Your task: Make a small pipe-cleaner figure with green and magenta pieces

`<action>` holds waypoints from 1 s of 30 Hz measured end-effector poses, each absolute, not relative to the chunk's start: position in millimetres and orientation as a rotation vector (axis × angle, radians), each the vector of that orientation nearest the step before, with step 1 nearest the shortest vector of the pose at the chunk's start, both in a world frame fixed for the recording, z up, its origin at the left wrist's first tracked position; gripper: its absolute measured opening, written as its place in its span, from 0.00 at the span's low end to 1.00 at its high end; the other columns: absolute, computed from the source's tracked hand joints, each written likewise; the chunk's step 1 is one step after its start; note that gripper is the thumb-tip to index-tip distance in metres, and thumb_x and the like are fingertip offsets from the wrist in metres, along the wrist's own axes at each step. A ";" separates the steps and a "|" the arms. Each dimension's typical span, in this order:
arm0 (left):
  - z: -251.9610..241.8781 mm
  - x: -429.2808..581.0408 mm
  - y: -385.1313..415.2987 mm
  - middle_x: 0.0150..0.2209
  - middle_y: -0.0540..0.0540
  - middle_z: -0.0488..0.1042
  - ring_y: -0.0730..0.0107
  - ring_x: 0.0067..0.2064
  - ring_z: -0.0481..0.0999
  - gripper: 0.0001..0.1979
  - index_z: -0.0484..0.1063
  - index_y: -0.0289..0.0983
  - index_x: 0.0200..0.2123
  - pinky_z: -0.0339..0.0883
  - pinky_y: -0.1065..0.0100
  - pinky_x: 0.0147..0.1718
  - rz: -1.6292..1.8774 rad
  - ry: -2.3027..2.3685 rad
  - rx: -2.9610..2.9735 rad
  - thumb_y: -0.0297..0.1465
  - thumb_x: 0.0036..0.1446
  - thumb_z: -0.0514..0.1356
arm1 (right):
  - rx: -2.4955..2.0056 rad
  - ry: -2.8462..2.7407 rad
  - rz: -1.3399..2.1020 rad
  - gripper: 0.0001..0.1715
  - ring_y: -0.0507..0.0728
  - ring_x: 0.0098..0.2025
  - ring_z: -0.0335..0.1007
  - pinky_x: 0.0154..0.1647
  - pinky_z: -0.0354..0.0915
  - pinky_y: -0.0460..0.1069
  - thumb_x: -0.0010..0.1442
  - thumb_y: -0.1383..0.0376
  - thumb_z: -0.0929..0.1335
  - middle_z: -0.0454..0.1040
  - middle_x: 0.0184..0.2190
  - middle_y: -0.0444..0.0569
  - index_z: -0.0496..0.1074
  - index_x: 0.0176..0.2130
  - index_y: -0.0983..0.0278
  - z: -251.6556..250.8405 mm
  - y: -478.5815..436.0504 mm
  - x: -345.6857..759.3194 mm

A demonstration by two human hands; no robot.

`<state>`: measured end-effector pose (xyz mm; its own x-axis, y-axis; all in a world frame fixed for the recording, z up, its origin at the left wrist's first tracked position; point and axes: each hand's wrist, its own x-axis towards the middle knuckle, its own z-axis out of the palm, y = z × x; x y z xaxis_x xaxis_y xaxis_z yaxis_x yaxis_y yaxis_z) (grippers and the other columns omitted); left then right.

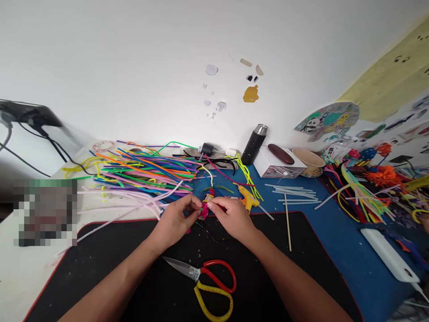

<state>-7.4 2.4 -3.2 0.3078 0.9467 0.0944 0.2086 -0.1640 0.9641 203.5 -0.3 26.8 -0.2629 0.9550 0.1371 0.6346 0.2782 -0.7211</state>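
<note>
Black mat (100, 243) bears scissors (193, 272); both hands (177, 218) (236, 219), close together, pinch a pink piece (204, 212), its shape hard to tell

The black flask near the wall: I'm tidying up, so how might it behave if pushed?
The black flask would probably tip if pushed high, being tall and narrow. Its rounded sides suggest it could roll once down.

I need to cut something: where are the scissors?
In the head view, the scissors lie at bottom centre on the black mat, between the person's forearms.
</note>
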 end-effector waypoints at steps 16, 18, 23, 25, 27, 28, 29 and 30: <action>4.6 -5.6 6.2 0.33 0.49 0.78 0.65 0.35 0.80 0.14 0.73 0.41 0.35 0.78 0.63 0.38 1.113 1.008 1.361 0.42 0.56 0.71 | -1.399 -1.649 1.155 0.25 0.52 0.22 0.57 0.23 0.53 0.47 0.71 0.48 0.66 0.62 0.19 0.40 0.74 0.30 0.62 -8.3 -4.2 194.5; 4.2 -5.6 6.6 0.33 0.49 0.78 0.66 0.35 0.80 0.14 0.73 0.41 0.35 0.78 0.64 0.37 1.132 1.022 1.349 0.41 0.55 0.71 | -1.381 -1.629 1.193 0.26 0.51 0.21 0.55 0.22 0.51 0.47 0.71 0.46 0.66 0.61 0.19 0.39 0.71 0.29 0.62 -13.0 -7.8 189.5; 2.4 -6.1 6.7 0.32 0.51 0.77 0.68 0.34 0.79 0.11 0.72 0.41 0.35 0.78 0.65 0.36 1.140 1.032 1.337 0.38 0.56 0.69 | -1.345 -1.647 1.229 0.31 0.51 0.21 0.54 0.23 0.50 0.47 0.71 0.45 0.65 0.60 0.17 0.39 0.61 0.24 0.60 -20.9 -14.1 174.8; 0.7 -6.5 6.3 0.32 0.51 0.77 0.68 0.34 0.78 0.08 0.73 0.41 0.35 0.77 0.66 0.36 1.177 1.077 1.371 0.37 0.58 0.67 | -1.343 -1.654 1.237 0.31 0.51 0.21 0.55 0.24 0.50 0.47 0.72 0.46 0.64 0.61 0.17 0.39 0.61 0.24 0.60 -22.3 -15.6 170.6; -1.1 -6.7 5.5 0.33 0.51 0.77 0.67 0.34 0.78 0.06 0.73 0.41 0.36 0.76 0.65 0.36 1.201 1.133 1.432 0.35 0.58 0.66 | -1.345 -1.667 1.232 0.29 0.51 0.22 0.55 0.24 0.50 0.47 0.72 0.47 0.64 0.61 0.17 0.39 0.63 0.26 0.61 -22.8 -16.7 168.0; -1.7 -6.6 5.1 0.33 0.51 0.77 0.67 0.34 0.78 0.05 0.73 0.41 0.36 0.76 0.65 0.36 1.200 1.156 1.466 0.35 0.59 0.65 | -1.345 -1.679 1.220 0.28 0.51 0.22 0.55 0.24 0.50 0.47 0.72 0.48 0.64 0.60 0.18 0.39 0.63 0.26 0.61 -22.7 -17.2 167.2; -2.2 -6.4 4.6 0.33 0.51 0.78 0.66 0.35 0.79 0.04 0.73 0.42 0.36 0.76 0.64 0.37 1.193 1.173 1.499 0.34 0.59 0.64 | -1.343 -1.696 1.198 0.27 0.51 0.23 0.54 0.24 0.49 0.48 0.72 0.49 0.64 0.60 0.18 0.39 0.63 0.26 0.61 -22.3 -17.7 166.6; -2.4 -6.2 4.1 0.33 0.51 0.78 0.65 0.35 0.79 0.03 0.73 0.42 0.36 0.76 0.64 0.37 1.186 1.187 1.530 0.34 0.59 0.64 | -1.337 -1.717 1.165 0.27 0.51 0.23 0.54 0.25 0.49 0.48 0.72 0.51 0.64 0.59 0.18 0.39 0.63 0.25 0.61 -21.6 -18.2 166.2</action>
